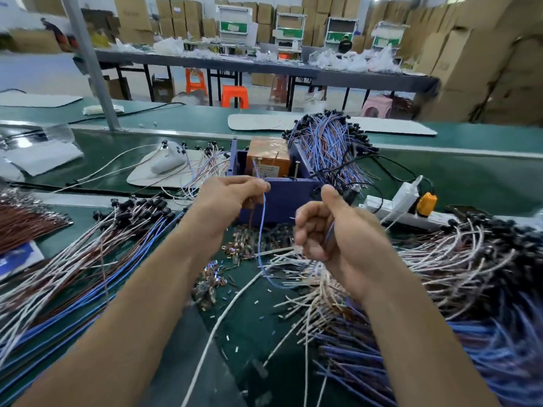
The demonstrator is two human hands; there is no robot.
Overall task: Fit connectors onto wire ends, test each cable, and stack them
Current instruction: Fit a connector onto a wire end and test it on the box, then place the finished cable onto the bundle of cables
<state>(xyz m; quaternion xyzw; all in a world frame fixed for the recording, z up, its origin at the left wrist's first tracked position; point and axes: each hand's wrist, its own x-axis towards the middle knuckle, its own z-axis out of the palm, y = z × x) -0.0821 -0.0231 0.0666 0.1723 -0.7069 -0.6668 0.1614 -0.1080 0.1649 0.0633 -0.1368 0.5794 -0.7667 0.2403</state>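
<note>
Green matting covers the bench (440, 183); a heap of cables (88, 259) lies left of the purple box (282, 198), a second heap (470, 259) right of it; just in front of the box the left hand (232, 198) pinches the upper end of a blue wire (260, 239), while the right hand (332, 230) is curled round its other end (blur hides the tip); loose connectors (241, 248) lie below the box. Best, I judge, to hold the wire taut, line its bare end squarely with one connector, and push straight without bending strands.
</note>
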